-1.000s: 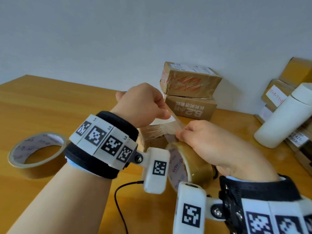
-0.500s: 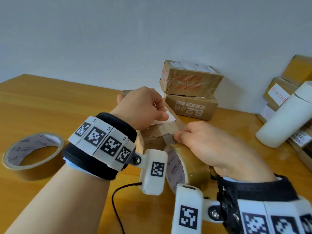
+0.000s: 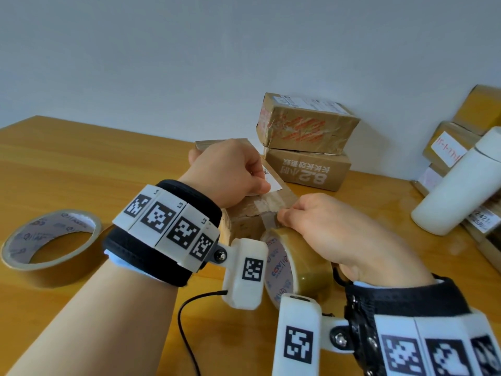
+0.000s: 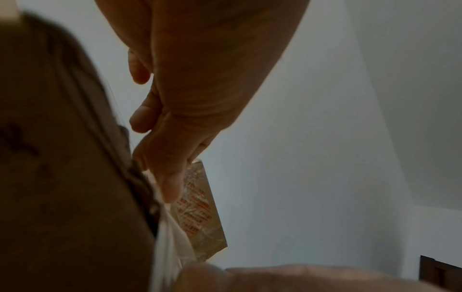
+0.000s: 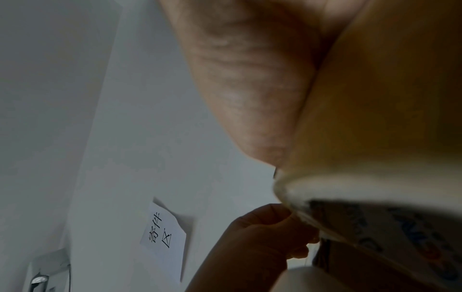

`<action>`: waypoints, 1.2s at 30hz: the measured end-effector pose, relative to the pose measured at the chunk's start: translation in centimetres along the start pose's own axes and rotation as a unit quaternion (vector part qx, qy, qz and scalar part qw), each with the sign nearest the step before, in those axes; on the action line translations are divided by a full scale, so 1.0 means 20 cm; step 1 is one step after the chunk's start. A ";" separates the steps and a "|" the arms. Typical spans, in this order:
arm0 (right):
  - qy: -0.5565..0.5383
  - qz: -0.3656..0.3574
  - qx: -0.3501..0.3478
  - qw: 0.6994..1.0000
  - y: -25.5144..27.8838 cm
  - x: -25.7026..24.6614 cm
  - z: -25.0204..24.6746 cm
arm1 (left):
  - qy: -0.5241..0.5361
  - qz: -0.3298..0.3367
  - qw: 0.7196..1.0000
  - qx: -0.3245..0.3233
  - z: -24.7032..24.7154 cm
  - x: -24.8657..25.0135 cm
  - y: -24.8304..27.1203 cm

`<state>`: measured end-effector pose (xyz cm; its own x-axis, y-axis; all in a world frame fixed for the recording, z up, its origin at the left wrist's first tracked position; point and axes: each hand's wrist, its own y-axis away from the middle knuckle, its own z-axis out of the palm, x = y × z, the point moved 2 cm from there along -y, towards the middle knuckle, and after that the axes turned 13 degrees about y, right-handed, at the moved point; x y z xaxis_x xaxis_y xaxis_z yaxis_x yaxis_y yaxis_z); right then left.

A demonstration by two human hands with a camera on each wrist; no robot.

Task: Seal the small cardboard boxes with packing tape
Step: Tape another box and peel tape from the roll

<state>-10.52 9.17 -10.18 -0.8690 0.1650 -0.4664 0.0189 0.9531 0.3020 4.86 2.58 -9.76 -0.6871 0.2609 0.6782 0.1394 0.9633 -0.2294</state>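
A small cardboard box [image 3: 244, 213] with a white label sits tilted on the wooden table [image 3: 81, 164] at mid frame. My left hand [image 3: 230, 172] grips its top, fingers curled over the far edge, thumb on the label; the left wrist view shows those fingers [image 4: 170, 150] against the box [image 4: 62, 177]. My right hand [image 3: 325, 229] holds a brown tape roll [image 3: 295, 264] against the box's near side. A clear strip of tape [image 3: 271, 206] runs from the roll up over the box. In the right wrist view the roll [image 5: 375, 138] fills the right side.
A second, wider tape roll [image 3: 51, 245] lies flat at the left. Two taped boxes [image 3: 306, 147] are stacked against the wall behind. A white bottle [image 3: 458, 183] leans on more boxes [image 3: 447, 142] at the right. A black cable [image 3: 189, 321] trails across the near table.
The box has been lowered and turned under my left hand. My right hand with the roll has dropped slightly, drawing the tape strip down over the box's near edge.
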 end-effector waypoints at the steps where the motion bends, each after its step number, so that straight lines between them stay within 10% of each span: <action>1: -0.002 0.002 0.001 1.000 0.00 0.00 0.00 | 0.005 -0.001 1.000 -0.002 0.00 0.00 0.00; 25: -0.035 0.006 0.004 0.999 -0.03 0.01 0.03 | 0.026 -0.064 0.997 -0.033 0.03 -0.04 0.01; 36: -0.025 0.004 0.004 1.000 -0.04 0.02 0.03 | 0.065 -0.012 0.987 -0.148 0.00 -0.03 0.03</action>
<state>-10.55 8.66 -11.04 -0.8428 0.1849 -0.5054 0.0301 0.9539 0.2988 5.28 3.05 -10.36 -0.5976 0.2256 0.7694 0.3401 0.9403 -0.0116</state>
